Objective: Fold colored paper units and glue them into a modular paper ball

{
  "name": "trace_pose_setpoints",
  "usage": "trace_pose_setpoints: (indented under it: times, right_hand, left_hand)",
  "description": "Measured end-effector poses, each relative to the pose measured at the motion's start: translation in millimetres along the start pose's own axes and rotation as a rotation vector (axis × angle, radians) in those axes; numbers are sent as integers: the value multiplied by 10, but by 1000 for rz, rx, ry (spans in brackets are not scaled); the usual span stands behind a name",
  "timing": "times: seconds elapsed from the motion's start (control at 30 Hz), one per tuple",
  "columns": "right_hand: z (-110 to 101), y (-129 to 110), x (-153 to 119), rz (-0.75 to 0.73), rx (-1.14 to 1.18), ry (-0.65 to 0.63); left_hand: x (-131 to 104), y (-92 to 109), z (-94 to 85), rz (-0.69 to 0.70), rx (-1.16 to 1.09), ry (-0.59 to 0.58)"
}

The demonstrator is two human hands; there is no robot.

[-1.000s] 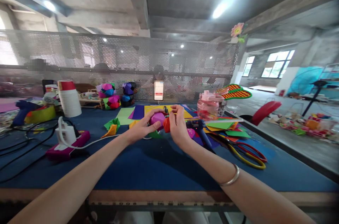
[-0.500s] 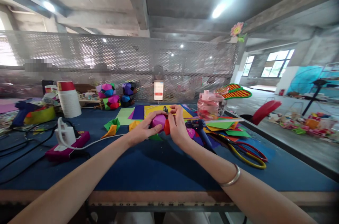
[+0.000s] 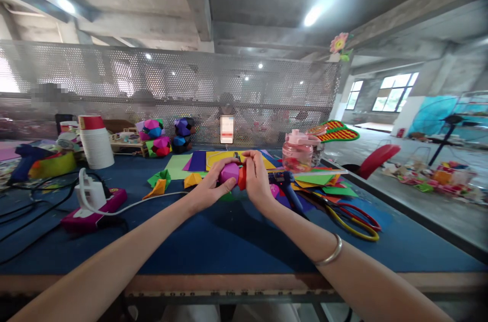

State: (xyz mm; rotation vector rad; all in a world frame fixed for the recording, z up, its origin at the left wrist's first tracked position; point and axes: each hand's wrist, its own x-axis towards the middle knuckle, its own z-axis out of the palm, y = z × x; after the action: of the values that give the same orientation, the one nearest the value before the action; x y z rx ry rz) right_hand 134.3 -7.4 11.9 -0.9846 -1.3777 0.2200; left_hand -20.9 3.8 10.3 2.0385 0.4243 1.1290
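Note:
In the middle of the head view, both my hands meet over a folded-paper piece with a purple part [image 3: 229, 172] and a red-orange part [image 3: 242, 179]. My left hand [image 3: 213, 184] is wrapped round the purple side, thumb on its front. My right hand [image 3: 256, 175] closes on the red-orange side from the right, and its fingers hide most of the join. Below and behind them lie colored paper sheets [image 3: 198, 160]. A dark blue glue gun [image 3: 290, 191] lies just right of my right hand. Green and orange folded papers [image 3: 159, 181] sit to the left.
Scissors [image 3: 354, 221] with red and yellow handles lie at the right. A pink bottle [image 3: 297, 152] stands behind. A purple power strip [image 3: 95, 213], black cables and stacked paper cups [image 3: 97, 147] are at the left. Folded-paper balls [image 3: 154, 136] and a phone [image 3: 226, 129] stand at the back.
The whole view has shifted slightly. My hands stay on the paper piece, and a little more of its purple and red-orange faces shows between them.

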Motion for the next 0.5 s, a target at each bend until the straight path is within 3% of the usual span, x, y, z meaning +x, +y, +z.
trace_pose_setpoints:
  times: [0.3, 0.5]
  right_hand:
    - [4, 12, 29, 59, 56, 2]
    - [-9, 23, 42, 33, 23, 19]
  left_hand:
    - [11, 21, 10, 15, 58, 16]
    - [3, 42, 18, -74, -13, 21]
